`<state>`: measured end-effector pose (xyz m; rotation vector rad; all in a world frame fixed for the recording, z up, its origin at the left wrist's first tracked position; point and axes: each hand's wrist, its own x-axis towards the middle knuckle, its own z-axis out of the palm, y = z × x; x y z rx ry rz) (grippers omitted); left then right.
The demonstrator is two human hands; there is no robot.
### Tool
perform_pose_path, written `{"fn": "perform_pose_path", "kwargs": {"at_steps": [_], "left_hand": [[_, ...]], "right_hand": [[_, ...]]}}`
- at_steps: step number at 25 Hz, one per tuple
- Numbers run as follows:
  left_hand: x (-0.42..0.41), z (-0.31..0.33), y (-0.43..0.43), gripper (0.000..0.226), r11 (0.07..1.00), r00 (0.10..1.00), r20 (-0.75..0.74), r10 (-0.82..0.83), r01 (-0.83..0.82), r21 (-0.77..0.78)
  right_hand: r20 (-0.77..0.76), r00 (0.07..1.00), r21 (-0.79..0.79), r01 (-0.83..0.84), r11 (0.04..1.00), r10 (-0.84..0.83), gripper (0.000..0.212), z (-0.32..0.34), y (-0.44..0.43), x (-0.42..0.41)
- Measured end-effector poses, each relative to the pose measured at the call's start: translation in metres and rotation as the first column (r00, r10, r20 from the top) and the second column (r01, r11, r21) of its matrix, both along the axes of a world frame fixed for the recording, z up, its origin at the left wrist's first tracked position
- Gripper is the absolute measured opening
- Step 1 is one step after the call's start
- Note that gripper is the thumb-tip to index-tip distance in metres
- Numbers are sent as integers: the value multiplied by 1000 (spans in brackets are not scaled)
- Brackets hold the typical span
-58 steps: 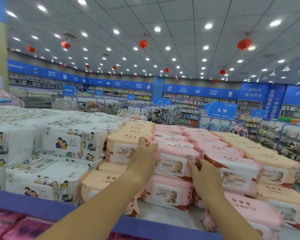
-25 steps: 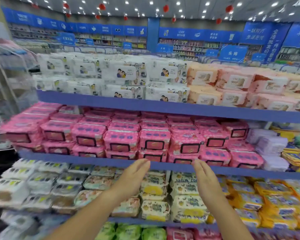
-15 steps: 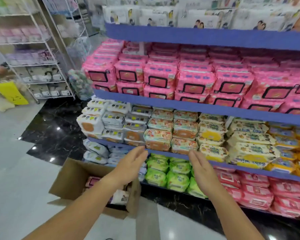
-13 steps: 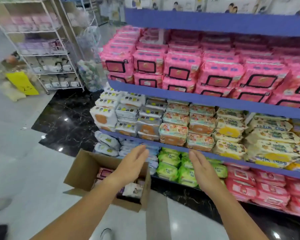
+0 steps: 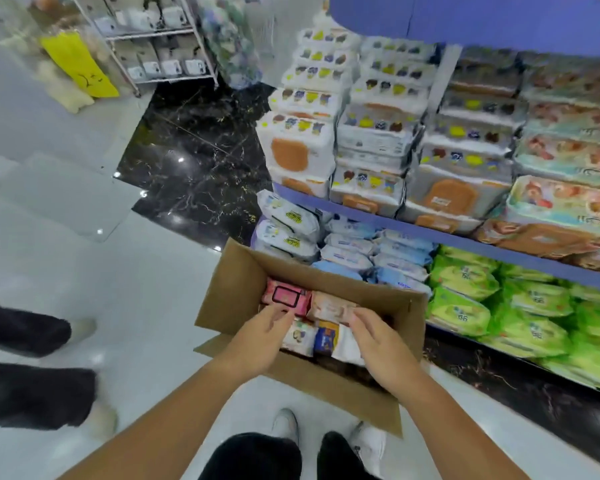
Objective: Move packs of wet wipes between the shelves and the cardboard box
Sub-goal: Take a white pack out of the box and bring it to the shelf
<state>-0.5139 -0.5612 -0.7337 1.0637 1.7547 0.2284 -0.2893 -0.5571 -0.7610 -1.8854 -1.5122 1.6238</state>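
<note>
An open cardboard box (image 5: 236, 292) stands on the floor below me, in front of the blue shelves (image 5: 465, 239). Inside lie several wipe packs: a pink pack (image 5: 284, 295), a peach pack (image 5: 329, 308) and white packs (image 5: 326, 339). My left hand (image 5: 258, 336) reaches into the box, its fingers relaxed over the pink pack's near edge. My right hand (image 5: 378, 344) hovers over the white packs, fingertips near the peach pack. Neither hand holds anything.
The shelves carry white and orange packs (image 5: 371, 140) above, pale blue packs (image 5: 357, 251) and green packs (image 5: 499, 299) at the bottom. My shoes (image 5: 284, 424) stand just behind the box. Another person's dark trouser legs (image 5: 25, 362) are at the left. A wire rack (image 5: 153, 39) stands far left.
My view has swung down from the top shelf to the box on the floor. Both hands, empty throughout, have dropped from in front of the shelves into the box.
</note>
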Motion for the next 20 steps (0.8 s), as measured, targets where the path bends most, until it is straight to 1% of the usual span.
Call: {"fn": "perform_pose_path", "kwargs": {"at_steps": [2,3,5,8,9,11,12,13,15,16,17,18,20], "left_hand": [[-8,-64,14,52,999,1000,-9,-12,11,-39],[-13,-100,22,53,997,999,-21,-43,42,-60],[-22,-171,38,56,990,993,-48,-109,104,-99],[-36,-277,59,67,959,967,-82,-243,227,-167],[-38,-307,65,64,944,954,-93,-286,263,-200],[-42,-353,74,51,913,926,-108,-362,329,-241],[-47,-376,77,47,901,906,-141,-398,358,-244],[-55,-395,80,45,887,872,-206,-443,394,-240],[-73,-427,84,43,836,751,-368,-548,504,-217],[-82,-437,86,47,806,694,-417,-587,547,-226],[-92,-448,88,53,789,674,-414,-612,558,-257],[-98,-453,92,58,792,703,-363,-611,542,-283],[-104,-461,101,61,820,801,-228,-554,479,-312]], "right_hand": [[56,998,-39,-37,999,39,53,-66,9,-7],[72,996,-50,-47,998,50,57,-101,12,-10],[120,989,-81,-76,994,86,56,-164,17,-12],[232,963,-102,-118,988,139,50,-251,22,-7],[273,948,-109,-138,984,163,49,-276,23,-3],[373,895,-125,-214,969,246,55,-322,23,8],[420,859,-136,-260,956,293,60,-342,22,11],[458,822,-153,-303,941,339,69,-357,24,13],[493,765,-207,-361,909,416,90,-376,31,18],[492,753,-230,-373,899,438,98,-382,36,20],[471,761,-255,-366,895,446,104,-391,43,22],[438,782,-278,-351,894,443,108,-396,50,26],[355,816,-343,-342,875,457,113,-406,61,31]]}}
